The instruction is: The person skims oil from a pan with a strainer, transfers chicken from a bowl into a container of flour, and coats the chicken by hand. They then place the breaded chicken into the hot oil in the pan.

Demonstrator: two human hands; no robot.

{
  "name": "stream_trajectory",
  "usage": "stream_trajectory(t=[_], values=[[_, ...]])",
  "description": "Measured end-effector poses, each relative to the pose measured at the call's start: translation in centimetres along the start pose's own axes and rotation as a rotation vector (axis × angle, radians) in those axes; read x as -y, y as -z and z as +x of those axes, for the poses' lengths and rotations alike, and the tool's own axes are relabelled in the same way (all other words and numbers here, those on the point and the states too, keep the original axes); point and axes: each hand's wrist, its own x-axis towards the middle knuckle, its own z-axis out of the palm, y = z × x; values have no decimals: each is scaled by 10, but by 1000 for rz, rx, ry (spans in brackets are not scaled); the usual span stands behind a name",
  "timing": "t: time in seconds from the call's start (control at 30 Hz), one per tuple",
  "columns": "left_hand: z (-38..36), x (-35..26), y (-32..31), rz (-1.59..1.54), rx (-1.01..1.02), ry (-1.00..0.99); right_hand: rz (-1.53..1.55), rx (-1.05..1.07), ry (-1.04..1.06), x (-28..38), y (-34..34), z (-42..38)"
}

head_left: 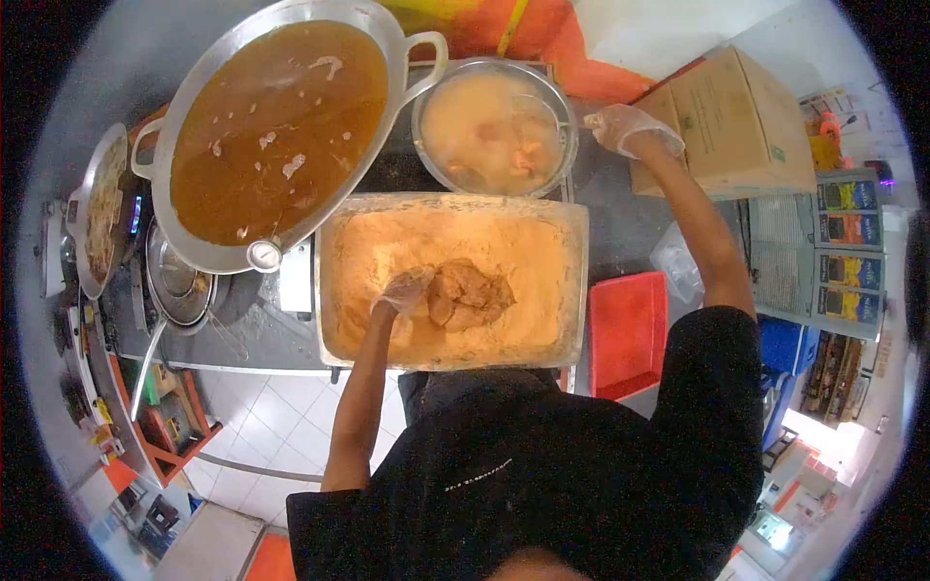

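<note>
My left hand (pixel 409 290), in a clear plastic glove, is down in a rectangular tub (pixel 326 334) of orange flour. Its fingers look stretched out against a heap of flour-coated meat pieces (pixel 469 293), partly hidden in flour. My right hand (pixel 635 133), also gloved, is raised past the right rim of a round metal basin (pixel 418 145). Its fingers are closed around something small whose kind I cannot make out. Cloudy orange liquid with raw meat pieces (pixel 528 158) fills the basin, and a thin wire hoop shows inside it.
A large two-handled wok (pixel 163 208) of brown oil stands at upper left, with a round dial thermometer (pixel 263 255) at its rim. To the right are a red tray (pixel 628 334), a cardboard box (pixel 722 126) and a clear plastic bag (pixel 676 261). A strainer (pixel 179 281) lies left.
</note>
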Motion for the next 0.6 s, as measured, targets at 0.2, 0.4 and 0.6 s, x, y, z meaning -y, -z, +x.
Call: stream_trajectory(t=[0.2,0.4,0.6], values=[[14,13,-29,108,-198,-113,20,118,115,-2,-17,13],[7,11,-29,72,-471,-182,43,280,220,11,-12,20],[-5,-4,1,42,-292,-131,95,358,222,23,-22,29]])
